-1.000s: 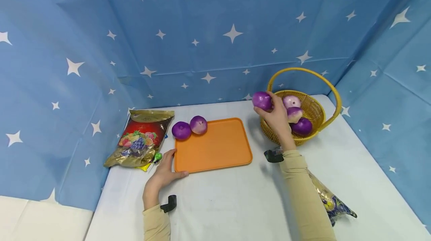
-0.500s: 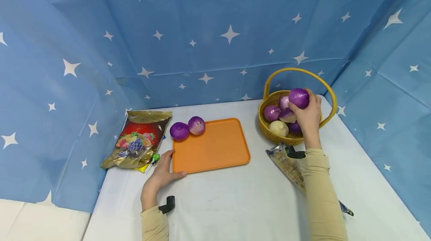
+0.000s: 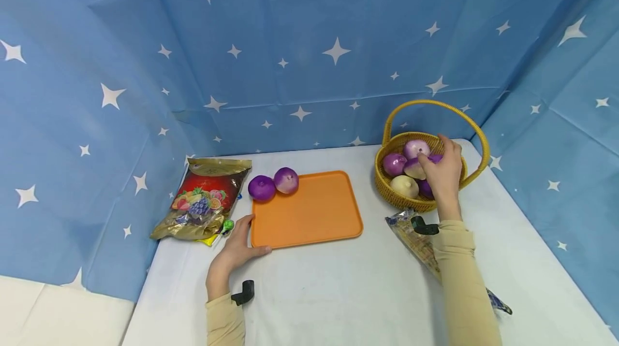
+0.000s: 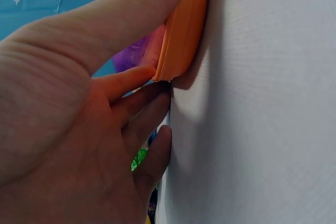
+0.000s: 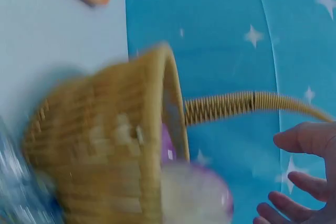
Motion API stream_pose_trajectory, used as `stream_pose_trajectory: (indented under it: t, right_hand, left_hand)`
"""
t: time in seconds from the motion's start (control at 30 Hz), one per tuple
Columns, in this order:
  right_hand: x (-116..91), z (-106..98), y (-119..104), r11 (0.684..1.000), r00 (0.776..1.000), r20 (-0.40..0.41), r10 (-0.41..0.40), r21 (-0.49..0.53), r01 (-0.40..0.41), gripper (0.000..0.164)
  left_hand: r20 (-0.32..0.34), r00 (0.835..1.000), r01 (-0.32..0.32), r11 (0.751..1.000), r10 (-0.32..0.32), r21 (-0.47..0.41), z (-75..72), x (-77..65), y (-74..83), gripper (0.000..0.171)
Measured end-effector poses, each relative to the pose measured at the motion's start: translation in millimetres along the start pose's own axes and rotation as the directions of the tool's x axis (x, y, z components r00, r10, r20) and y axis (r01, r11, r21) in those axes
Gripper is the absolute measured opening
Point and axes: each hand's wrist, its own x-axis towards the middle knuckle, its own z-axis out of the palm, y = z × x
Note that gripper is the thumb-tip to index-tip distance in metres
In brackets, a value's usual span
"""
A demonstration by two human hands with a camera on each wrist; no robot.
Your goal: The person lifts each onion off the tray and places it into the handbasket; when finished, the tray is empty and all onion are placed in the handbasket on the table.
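Observation:
My left hand (image 3: 236, 252) touches the near-left corner of the orange tray (image 3: 309, 211), its thumb along the front edge and fairly straight fingers at the left edge. Two round purple vegetables, like onions or turnips, lie at the tray's far-left corner: a dark one (image 3: 261, 188) and a paler one (image 3: 286, 180). Over the yellow wicker basket (image 3: 387, 190) is my right hand (image 3: 444, 171); in the right wrist view its fingers (image 5: 289, 205) are spread around nothing. Several purple-and-white vegetables fill the basket, including a cream one (image 3: 404, 186). A purple one (image 3: 435, 158) is partly hidden behind the right hand.
A red and gold fruit-print bag (image 3: 205, 198) lies left of the tray, with a green-wrapped lollipop (image 3: 228, 225) beside it. Another gold and blue wrapper bag (image 3: 416, 238) lies under the right forearm. The basket's tall handle (image 3: 435, 103) arches overhead. A blue star-patterned curtain (image 3: 309, 66) stands behind.
My right hand carried a purple vegetable rightward from the basket's left side, then lowered and let go of it among the others at the basket's right. The left hand stayed at the tray corner.

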Motion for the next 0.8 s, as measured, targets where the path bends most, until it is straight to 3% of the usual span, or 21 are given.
stream_pose_trajectory:
  t: [0.17, 0.37, 0.57, 0.8]
  right_hand:
    - [-15.4, 22.8, -17.9, 0.991, 0.991, 0.055, -0.122, 0.064, 0.119, 0.057]
    - [-36.7, 65.3, -50.3, 0.967, 0.933, 0.265, -0.244, 0.133, 0.215, 0.059]
    - [-61.9, 119.2, -79.4, 0.951, 0.882, 0.397, -0.256, 0.265, 0.157, 0.060]
    - [-102.0, 185.2, -98.7, 0.960, 0.786, 0.587, -0.196, 0.278, 0.032, 0.067]
  left_hand:
    - [0.003, 1.000, 0.009, 1.000, -0.009, 0.006, 0.1, 0.4, -0.4, 0.102]
    - [-0.005, 1.000, 0.008, 1.000, -0.008, -0.018, 0.2, 0.1, -0.7, 0.102]
    - [-0.033, 0.999, 0.008, 1.000, -0.009, -0.019, -1.1, -1.6, -1.4, 0.102]
    - [-0.038, 0.999, -0.014, 1.000, 0.013, -0.025, 1.6, -2.8, 2.7, 0.099]
